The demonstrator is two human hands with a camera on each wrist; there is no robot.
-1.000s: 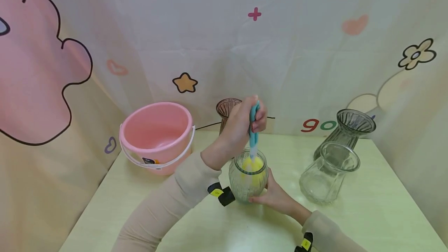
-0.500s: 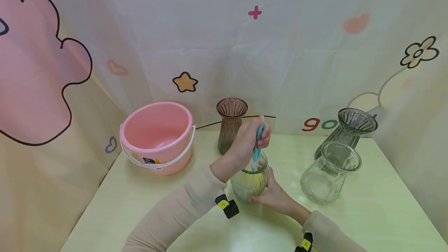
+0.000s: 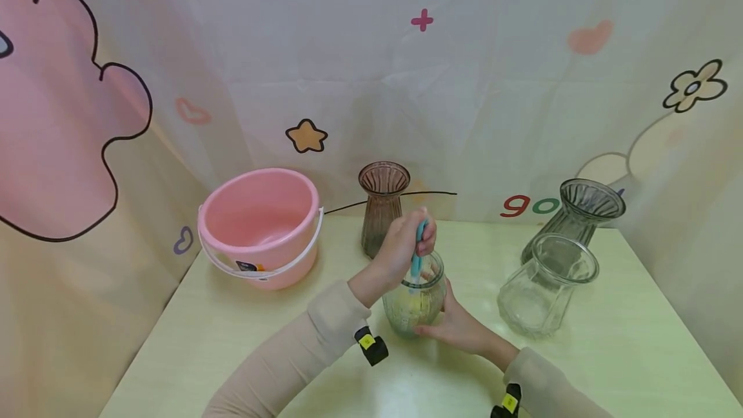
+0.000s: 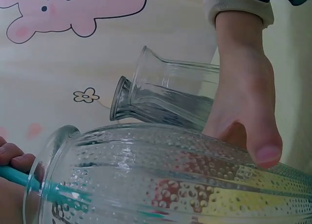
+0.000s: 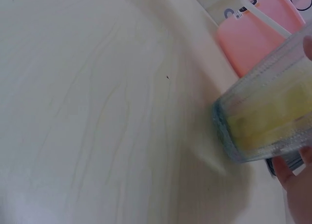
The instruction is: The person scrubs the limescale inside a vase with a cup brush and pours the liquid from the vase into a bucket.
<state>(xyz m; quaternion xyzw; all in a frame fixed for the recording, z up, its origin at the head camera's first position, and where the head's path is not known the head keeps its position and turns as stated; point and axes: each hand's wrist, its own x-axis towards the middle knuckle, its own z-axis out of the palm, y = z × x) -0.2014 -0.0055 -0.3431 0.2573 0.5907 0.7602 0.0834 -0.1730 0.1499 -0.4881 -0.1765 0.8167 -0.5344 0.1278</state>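
Observation:
My left hand (image 3: 399, 245) grips the teal handle of a sponge bottle brush (image 3: 416, 264) from above, over the mouth of a ribbed clear glass jar (image 3: 399, 312). Inside the jar is the brush's yellow head, blurred by the textured glass in the left wrist view. Low on its right side, my right hand (image 3: 462, 329) holds the jar, thumb in front and fingers behind. In the right wrist view the jar's bluish base (image 5: 225, 131) is near the pale tabletop, and the yellow shows through its wall.
A pink bucket (image 3: 298, 260) with a white handle stands at the left. Behind my left hand is a brownish fluted vase (image 3: 380, 215). To the right are a clear glass vase (image 3: 531, 305) and a grey fluted vase (image 3: 571, 228). A printed curtain (image 3: 493, 115) hangs behind the table.
My left hand first moved right and down, then lower and slightly left, pushing the brush deeper into the jar. The brown vase came into fuller view. My right hand keeps its hold.

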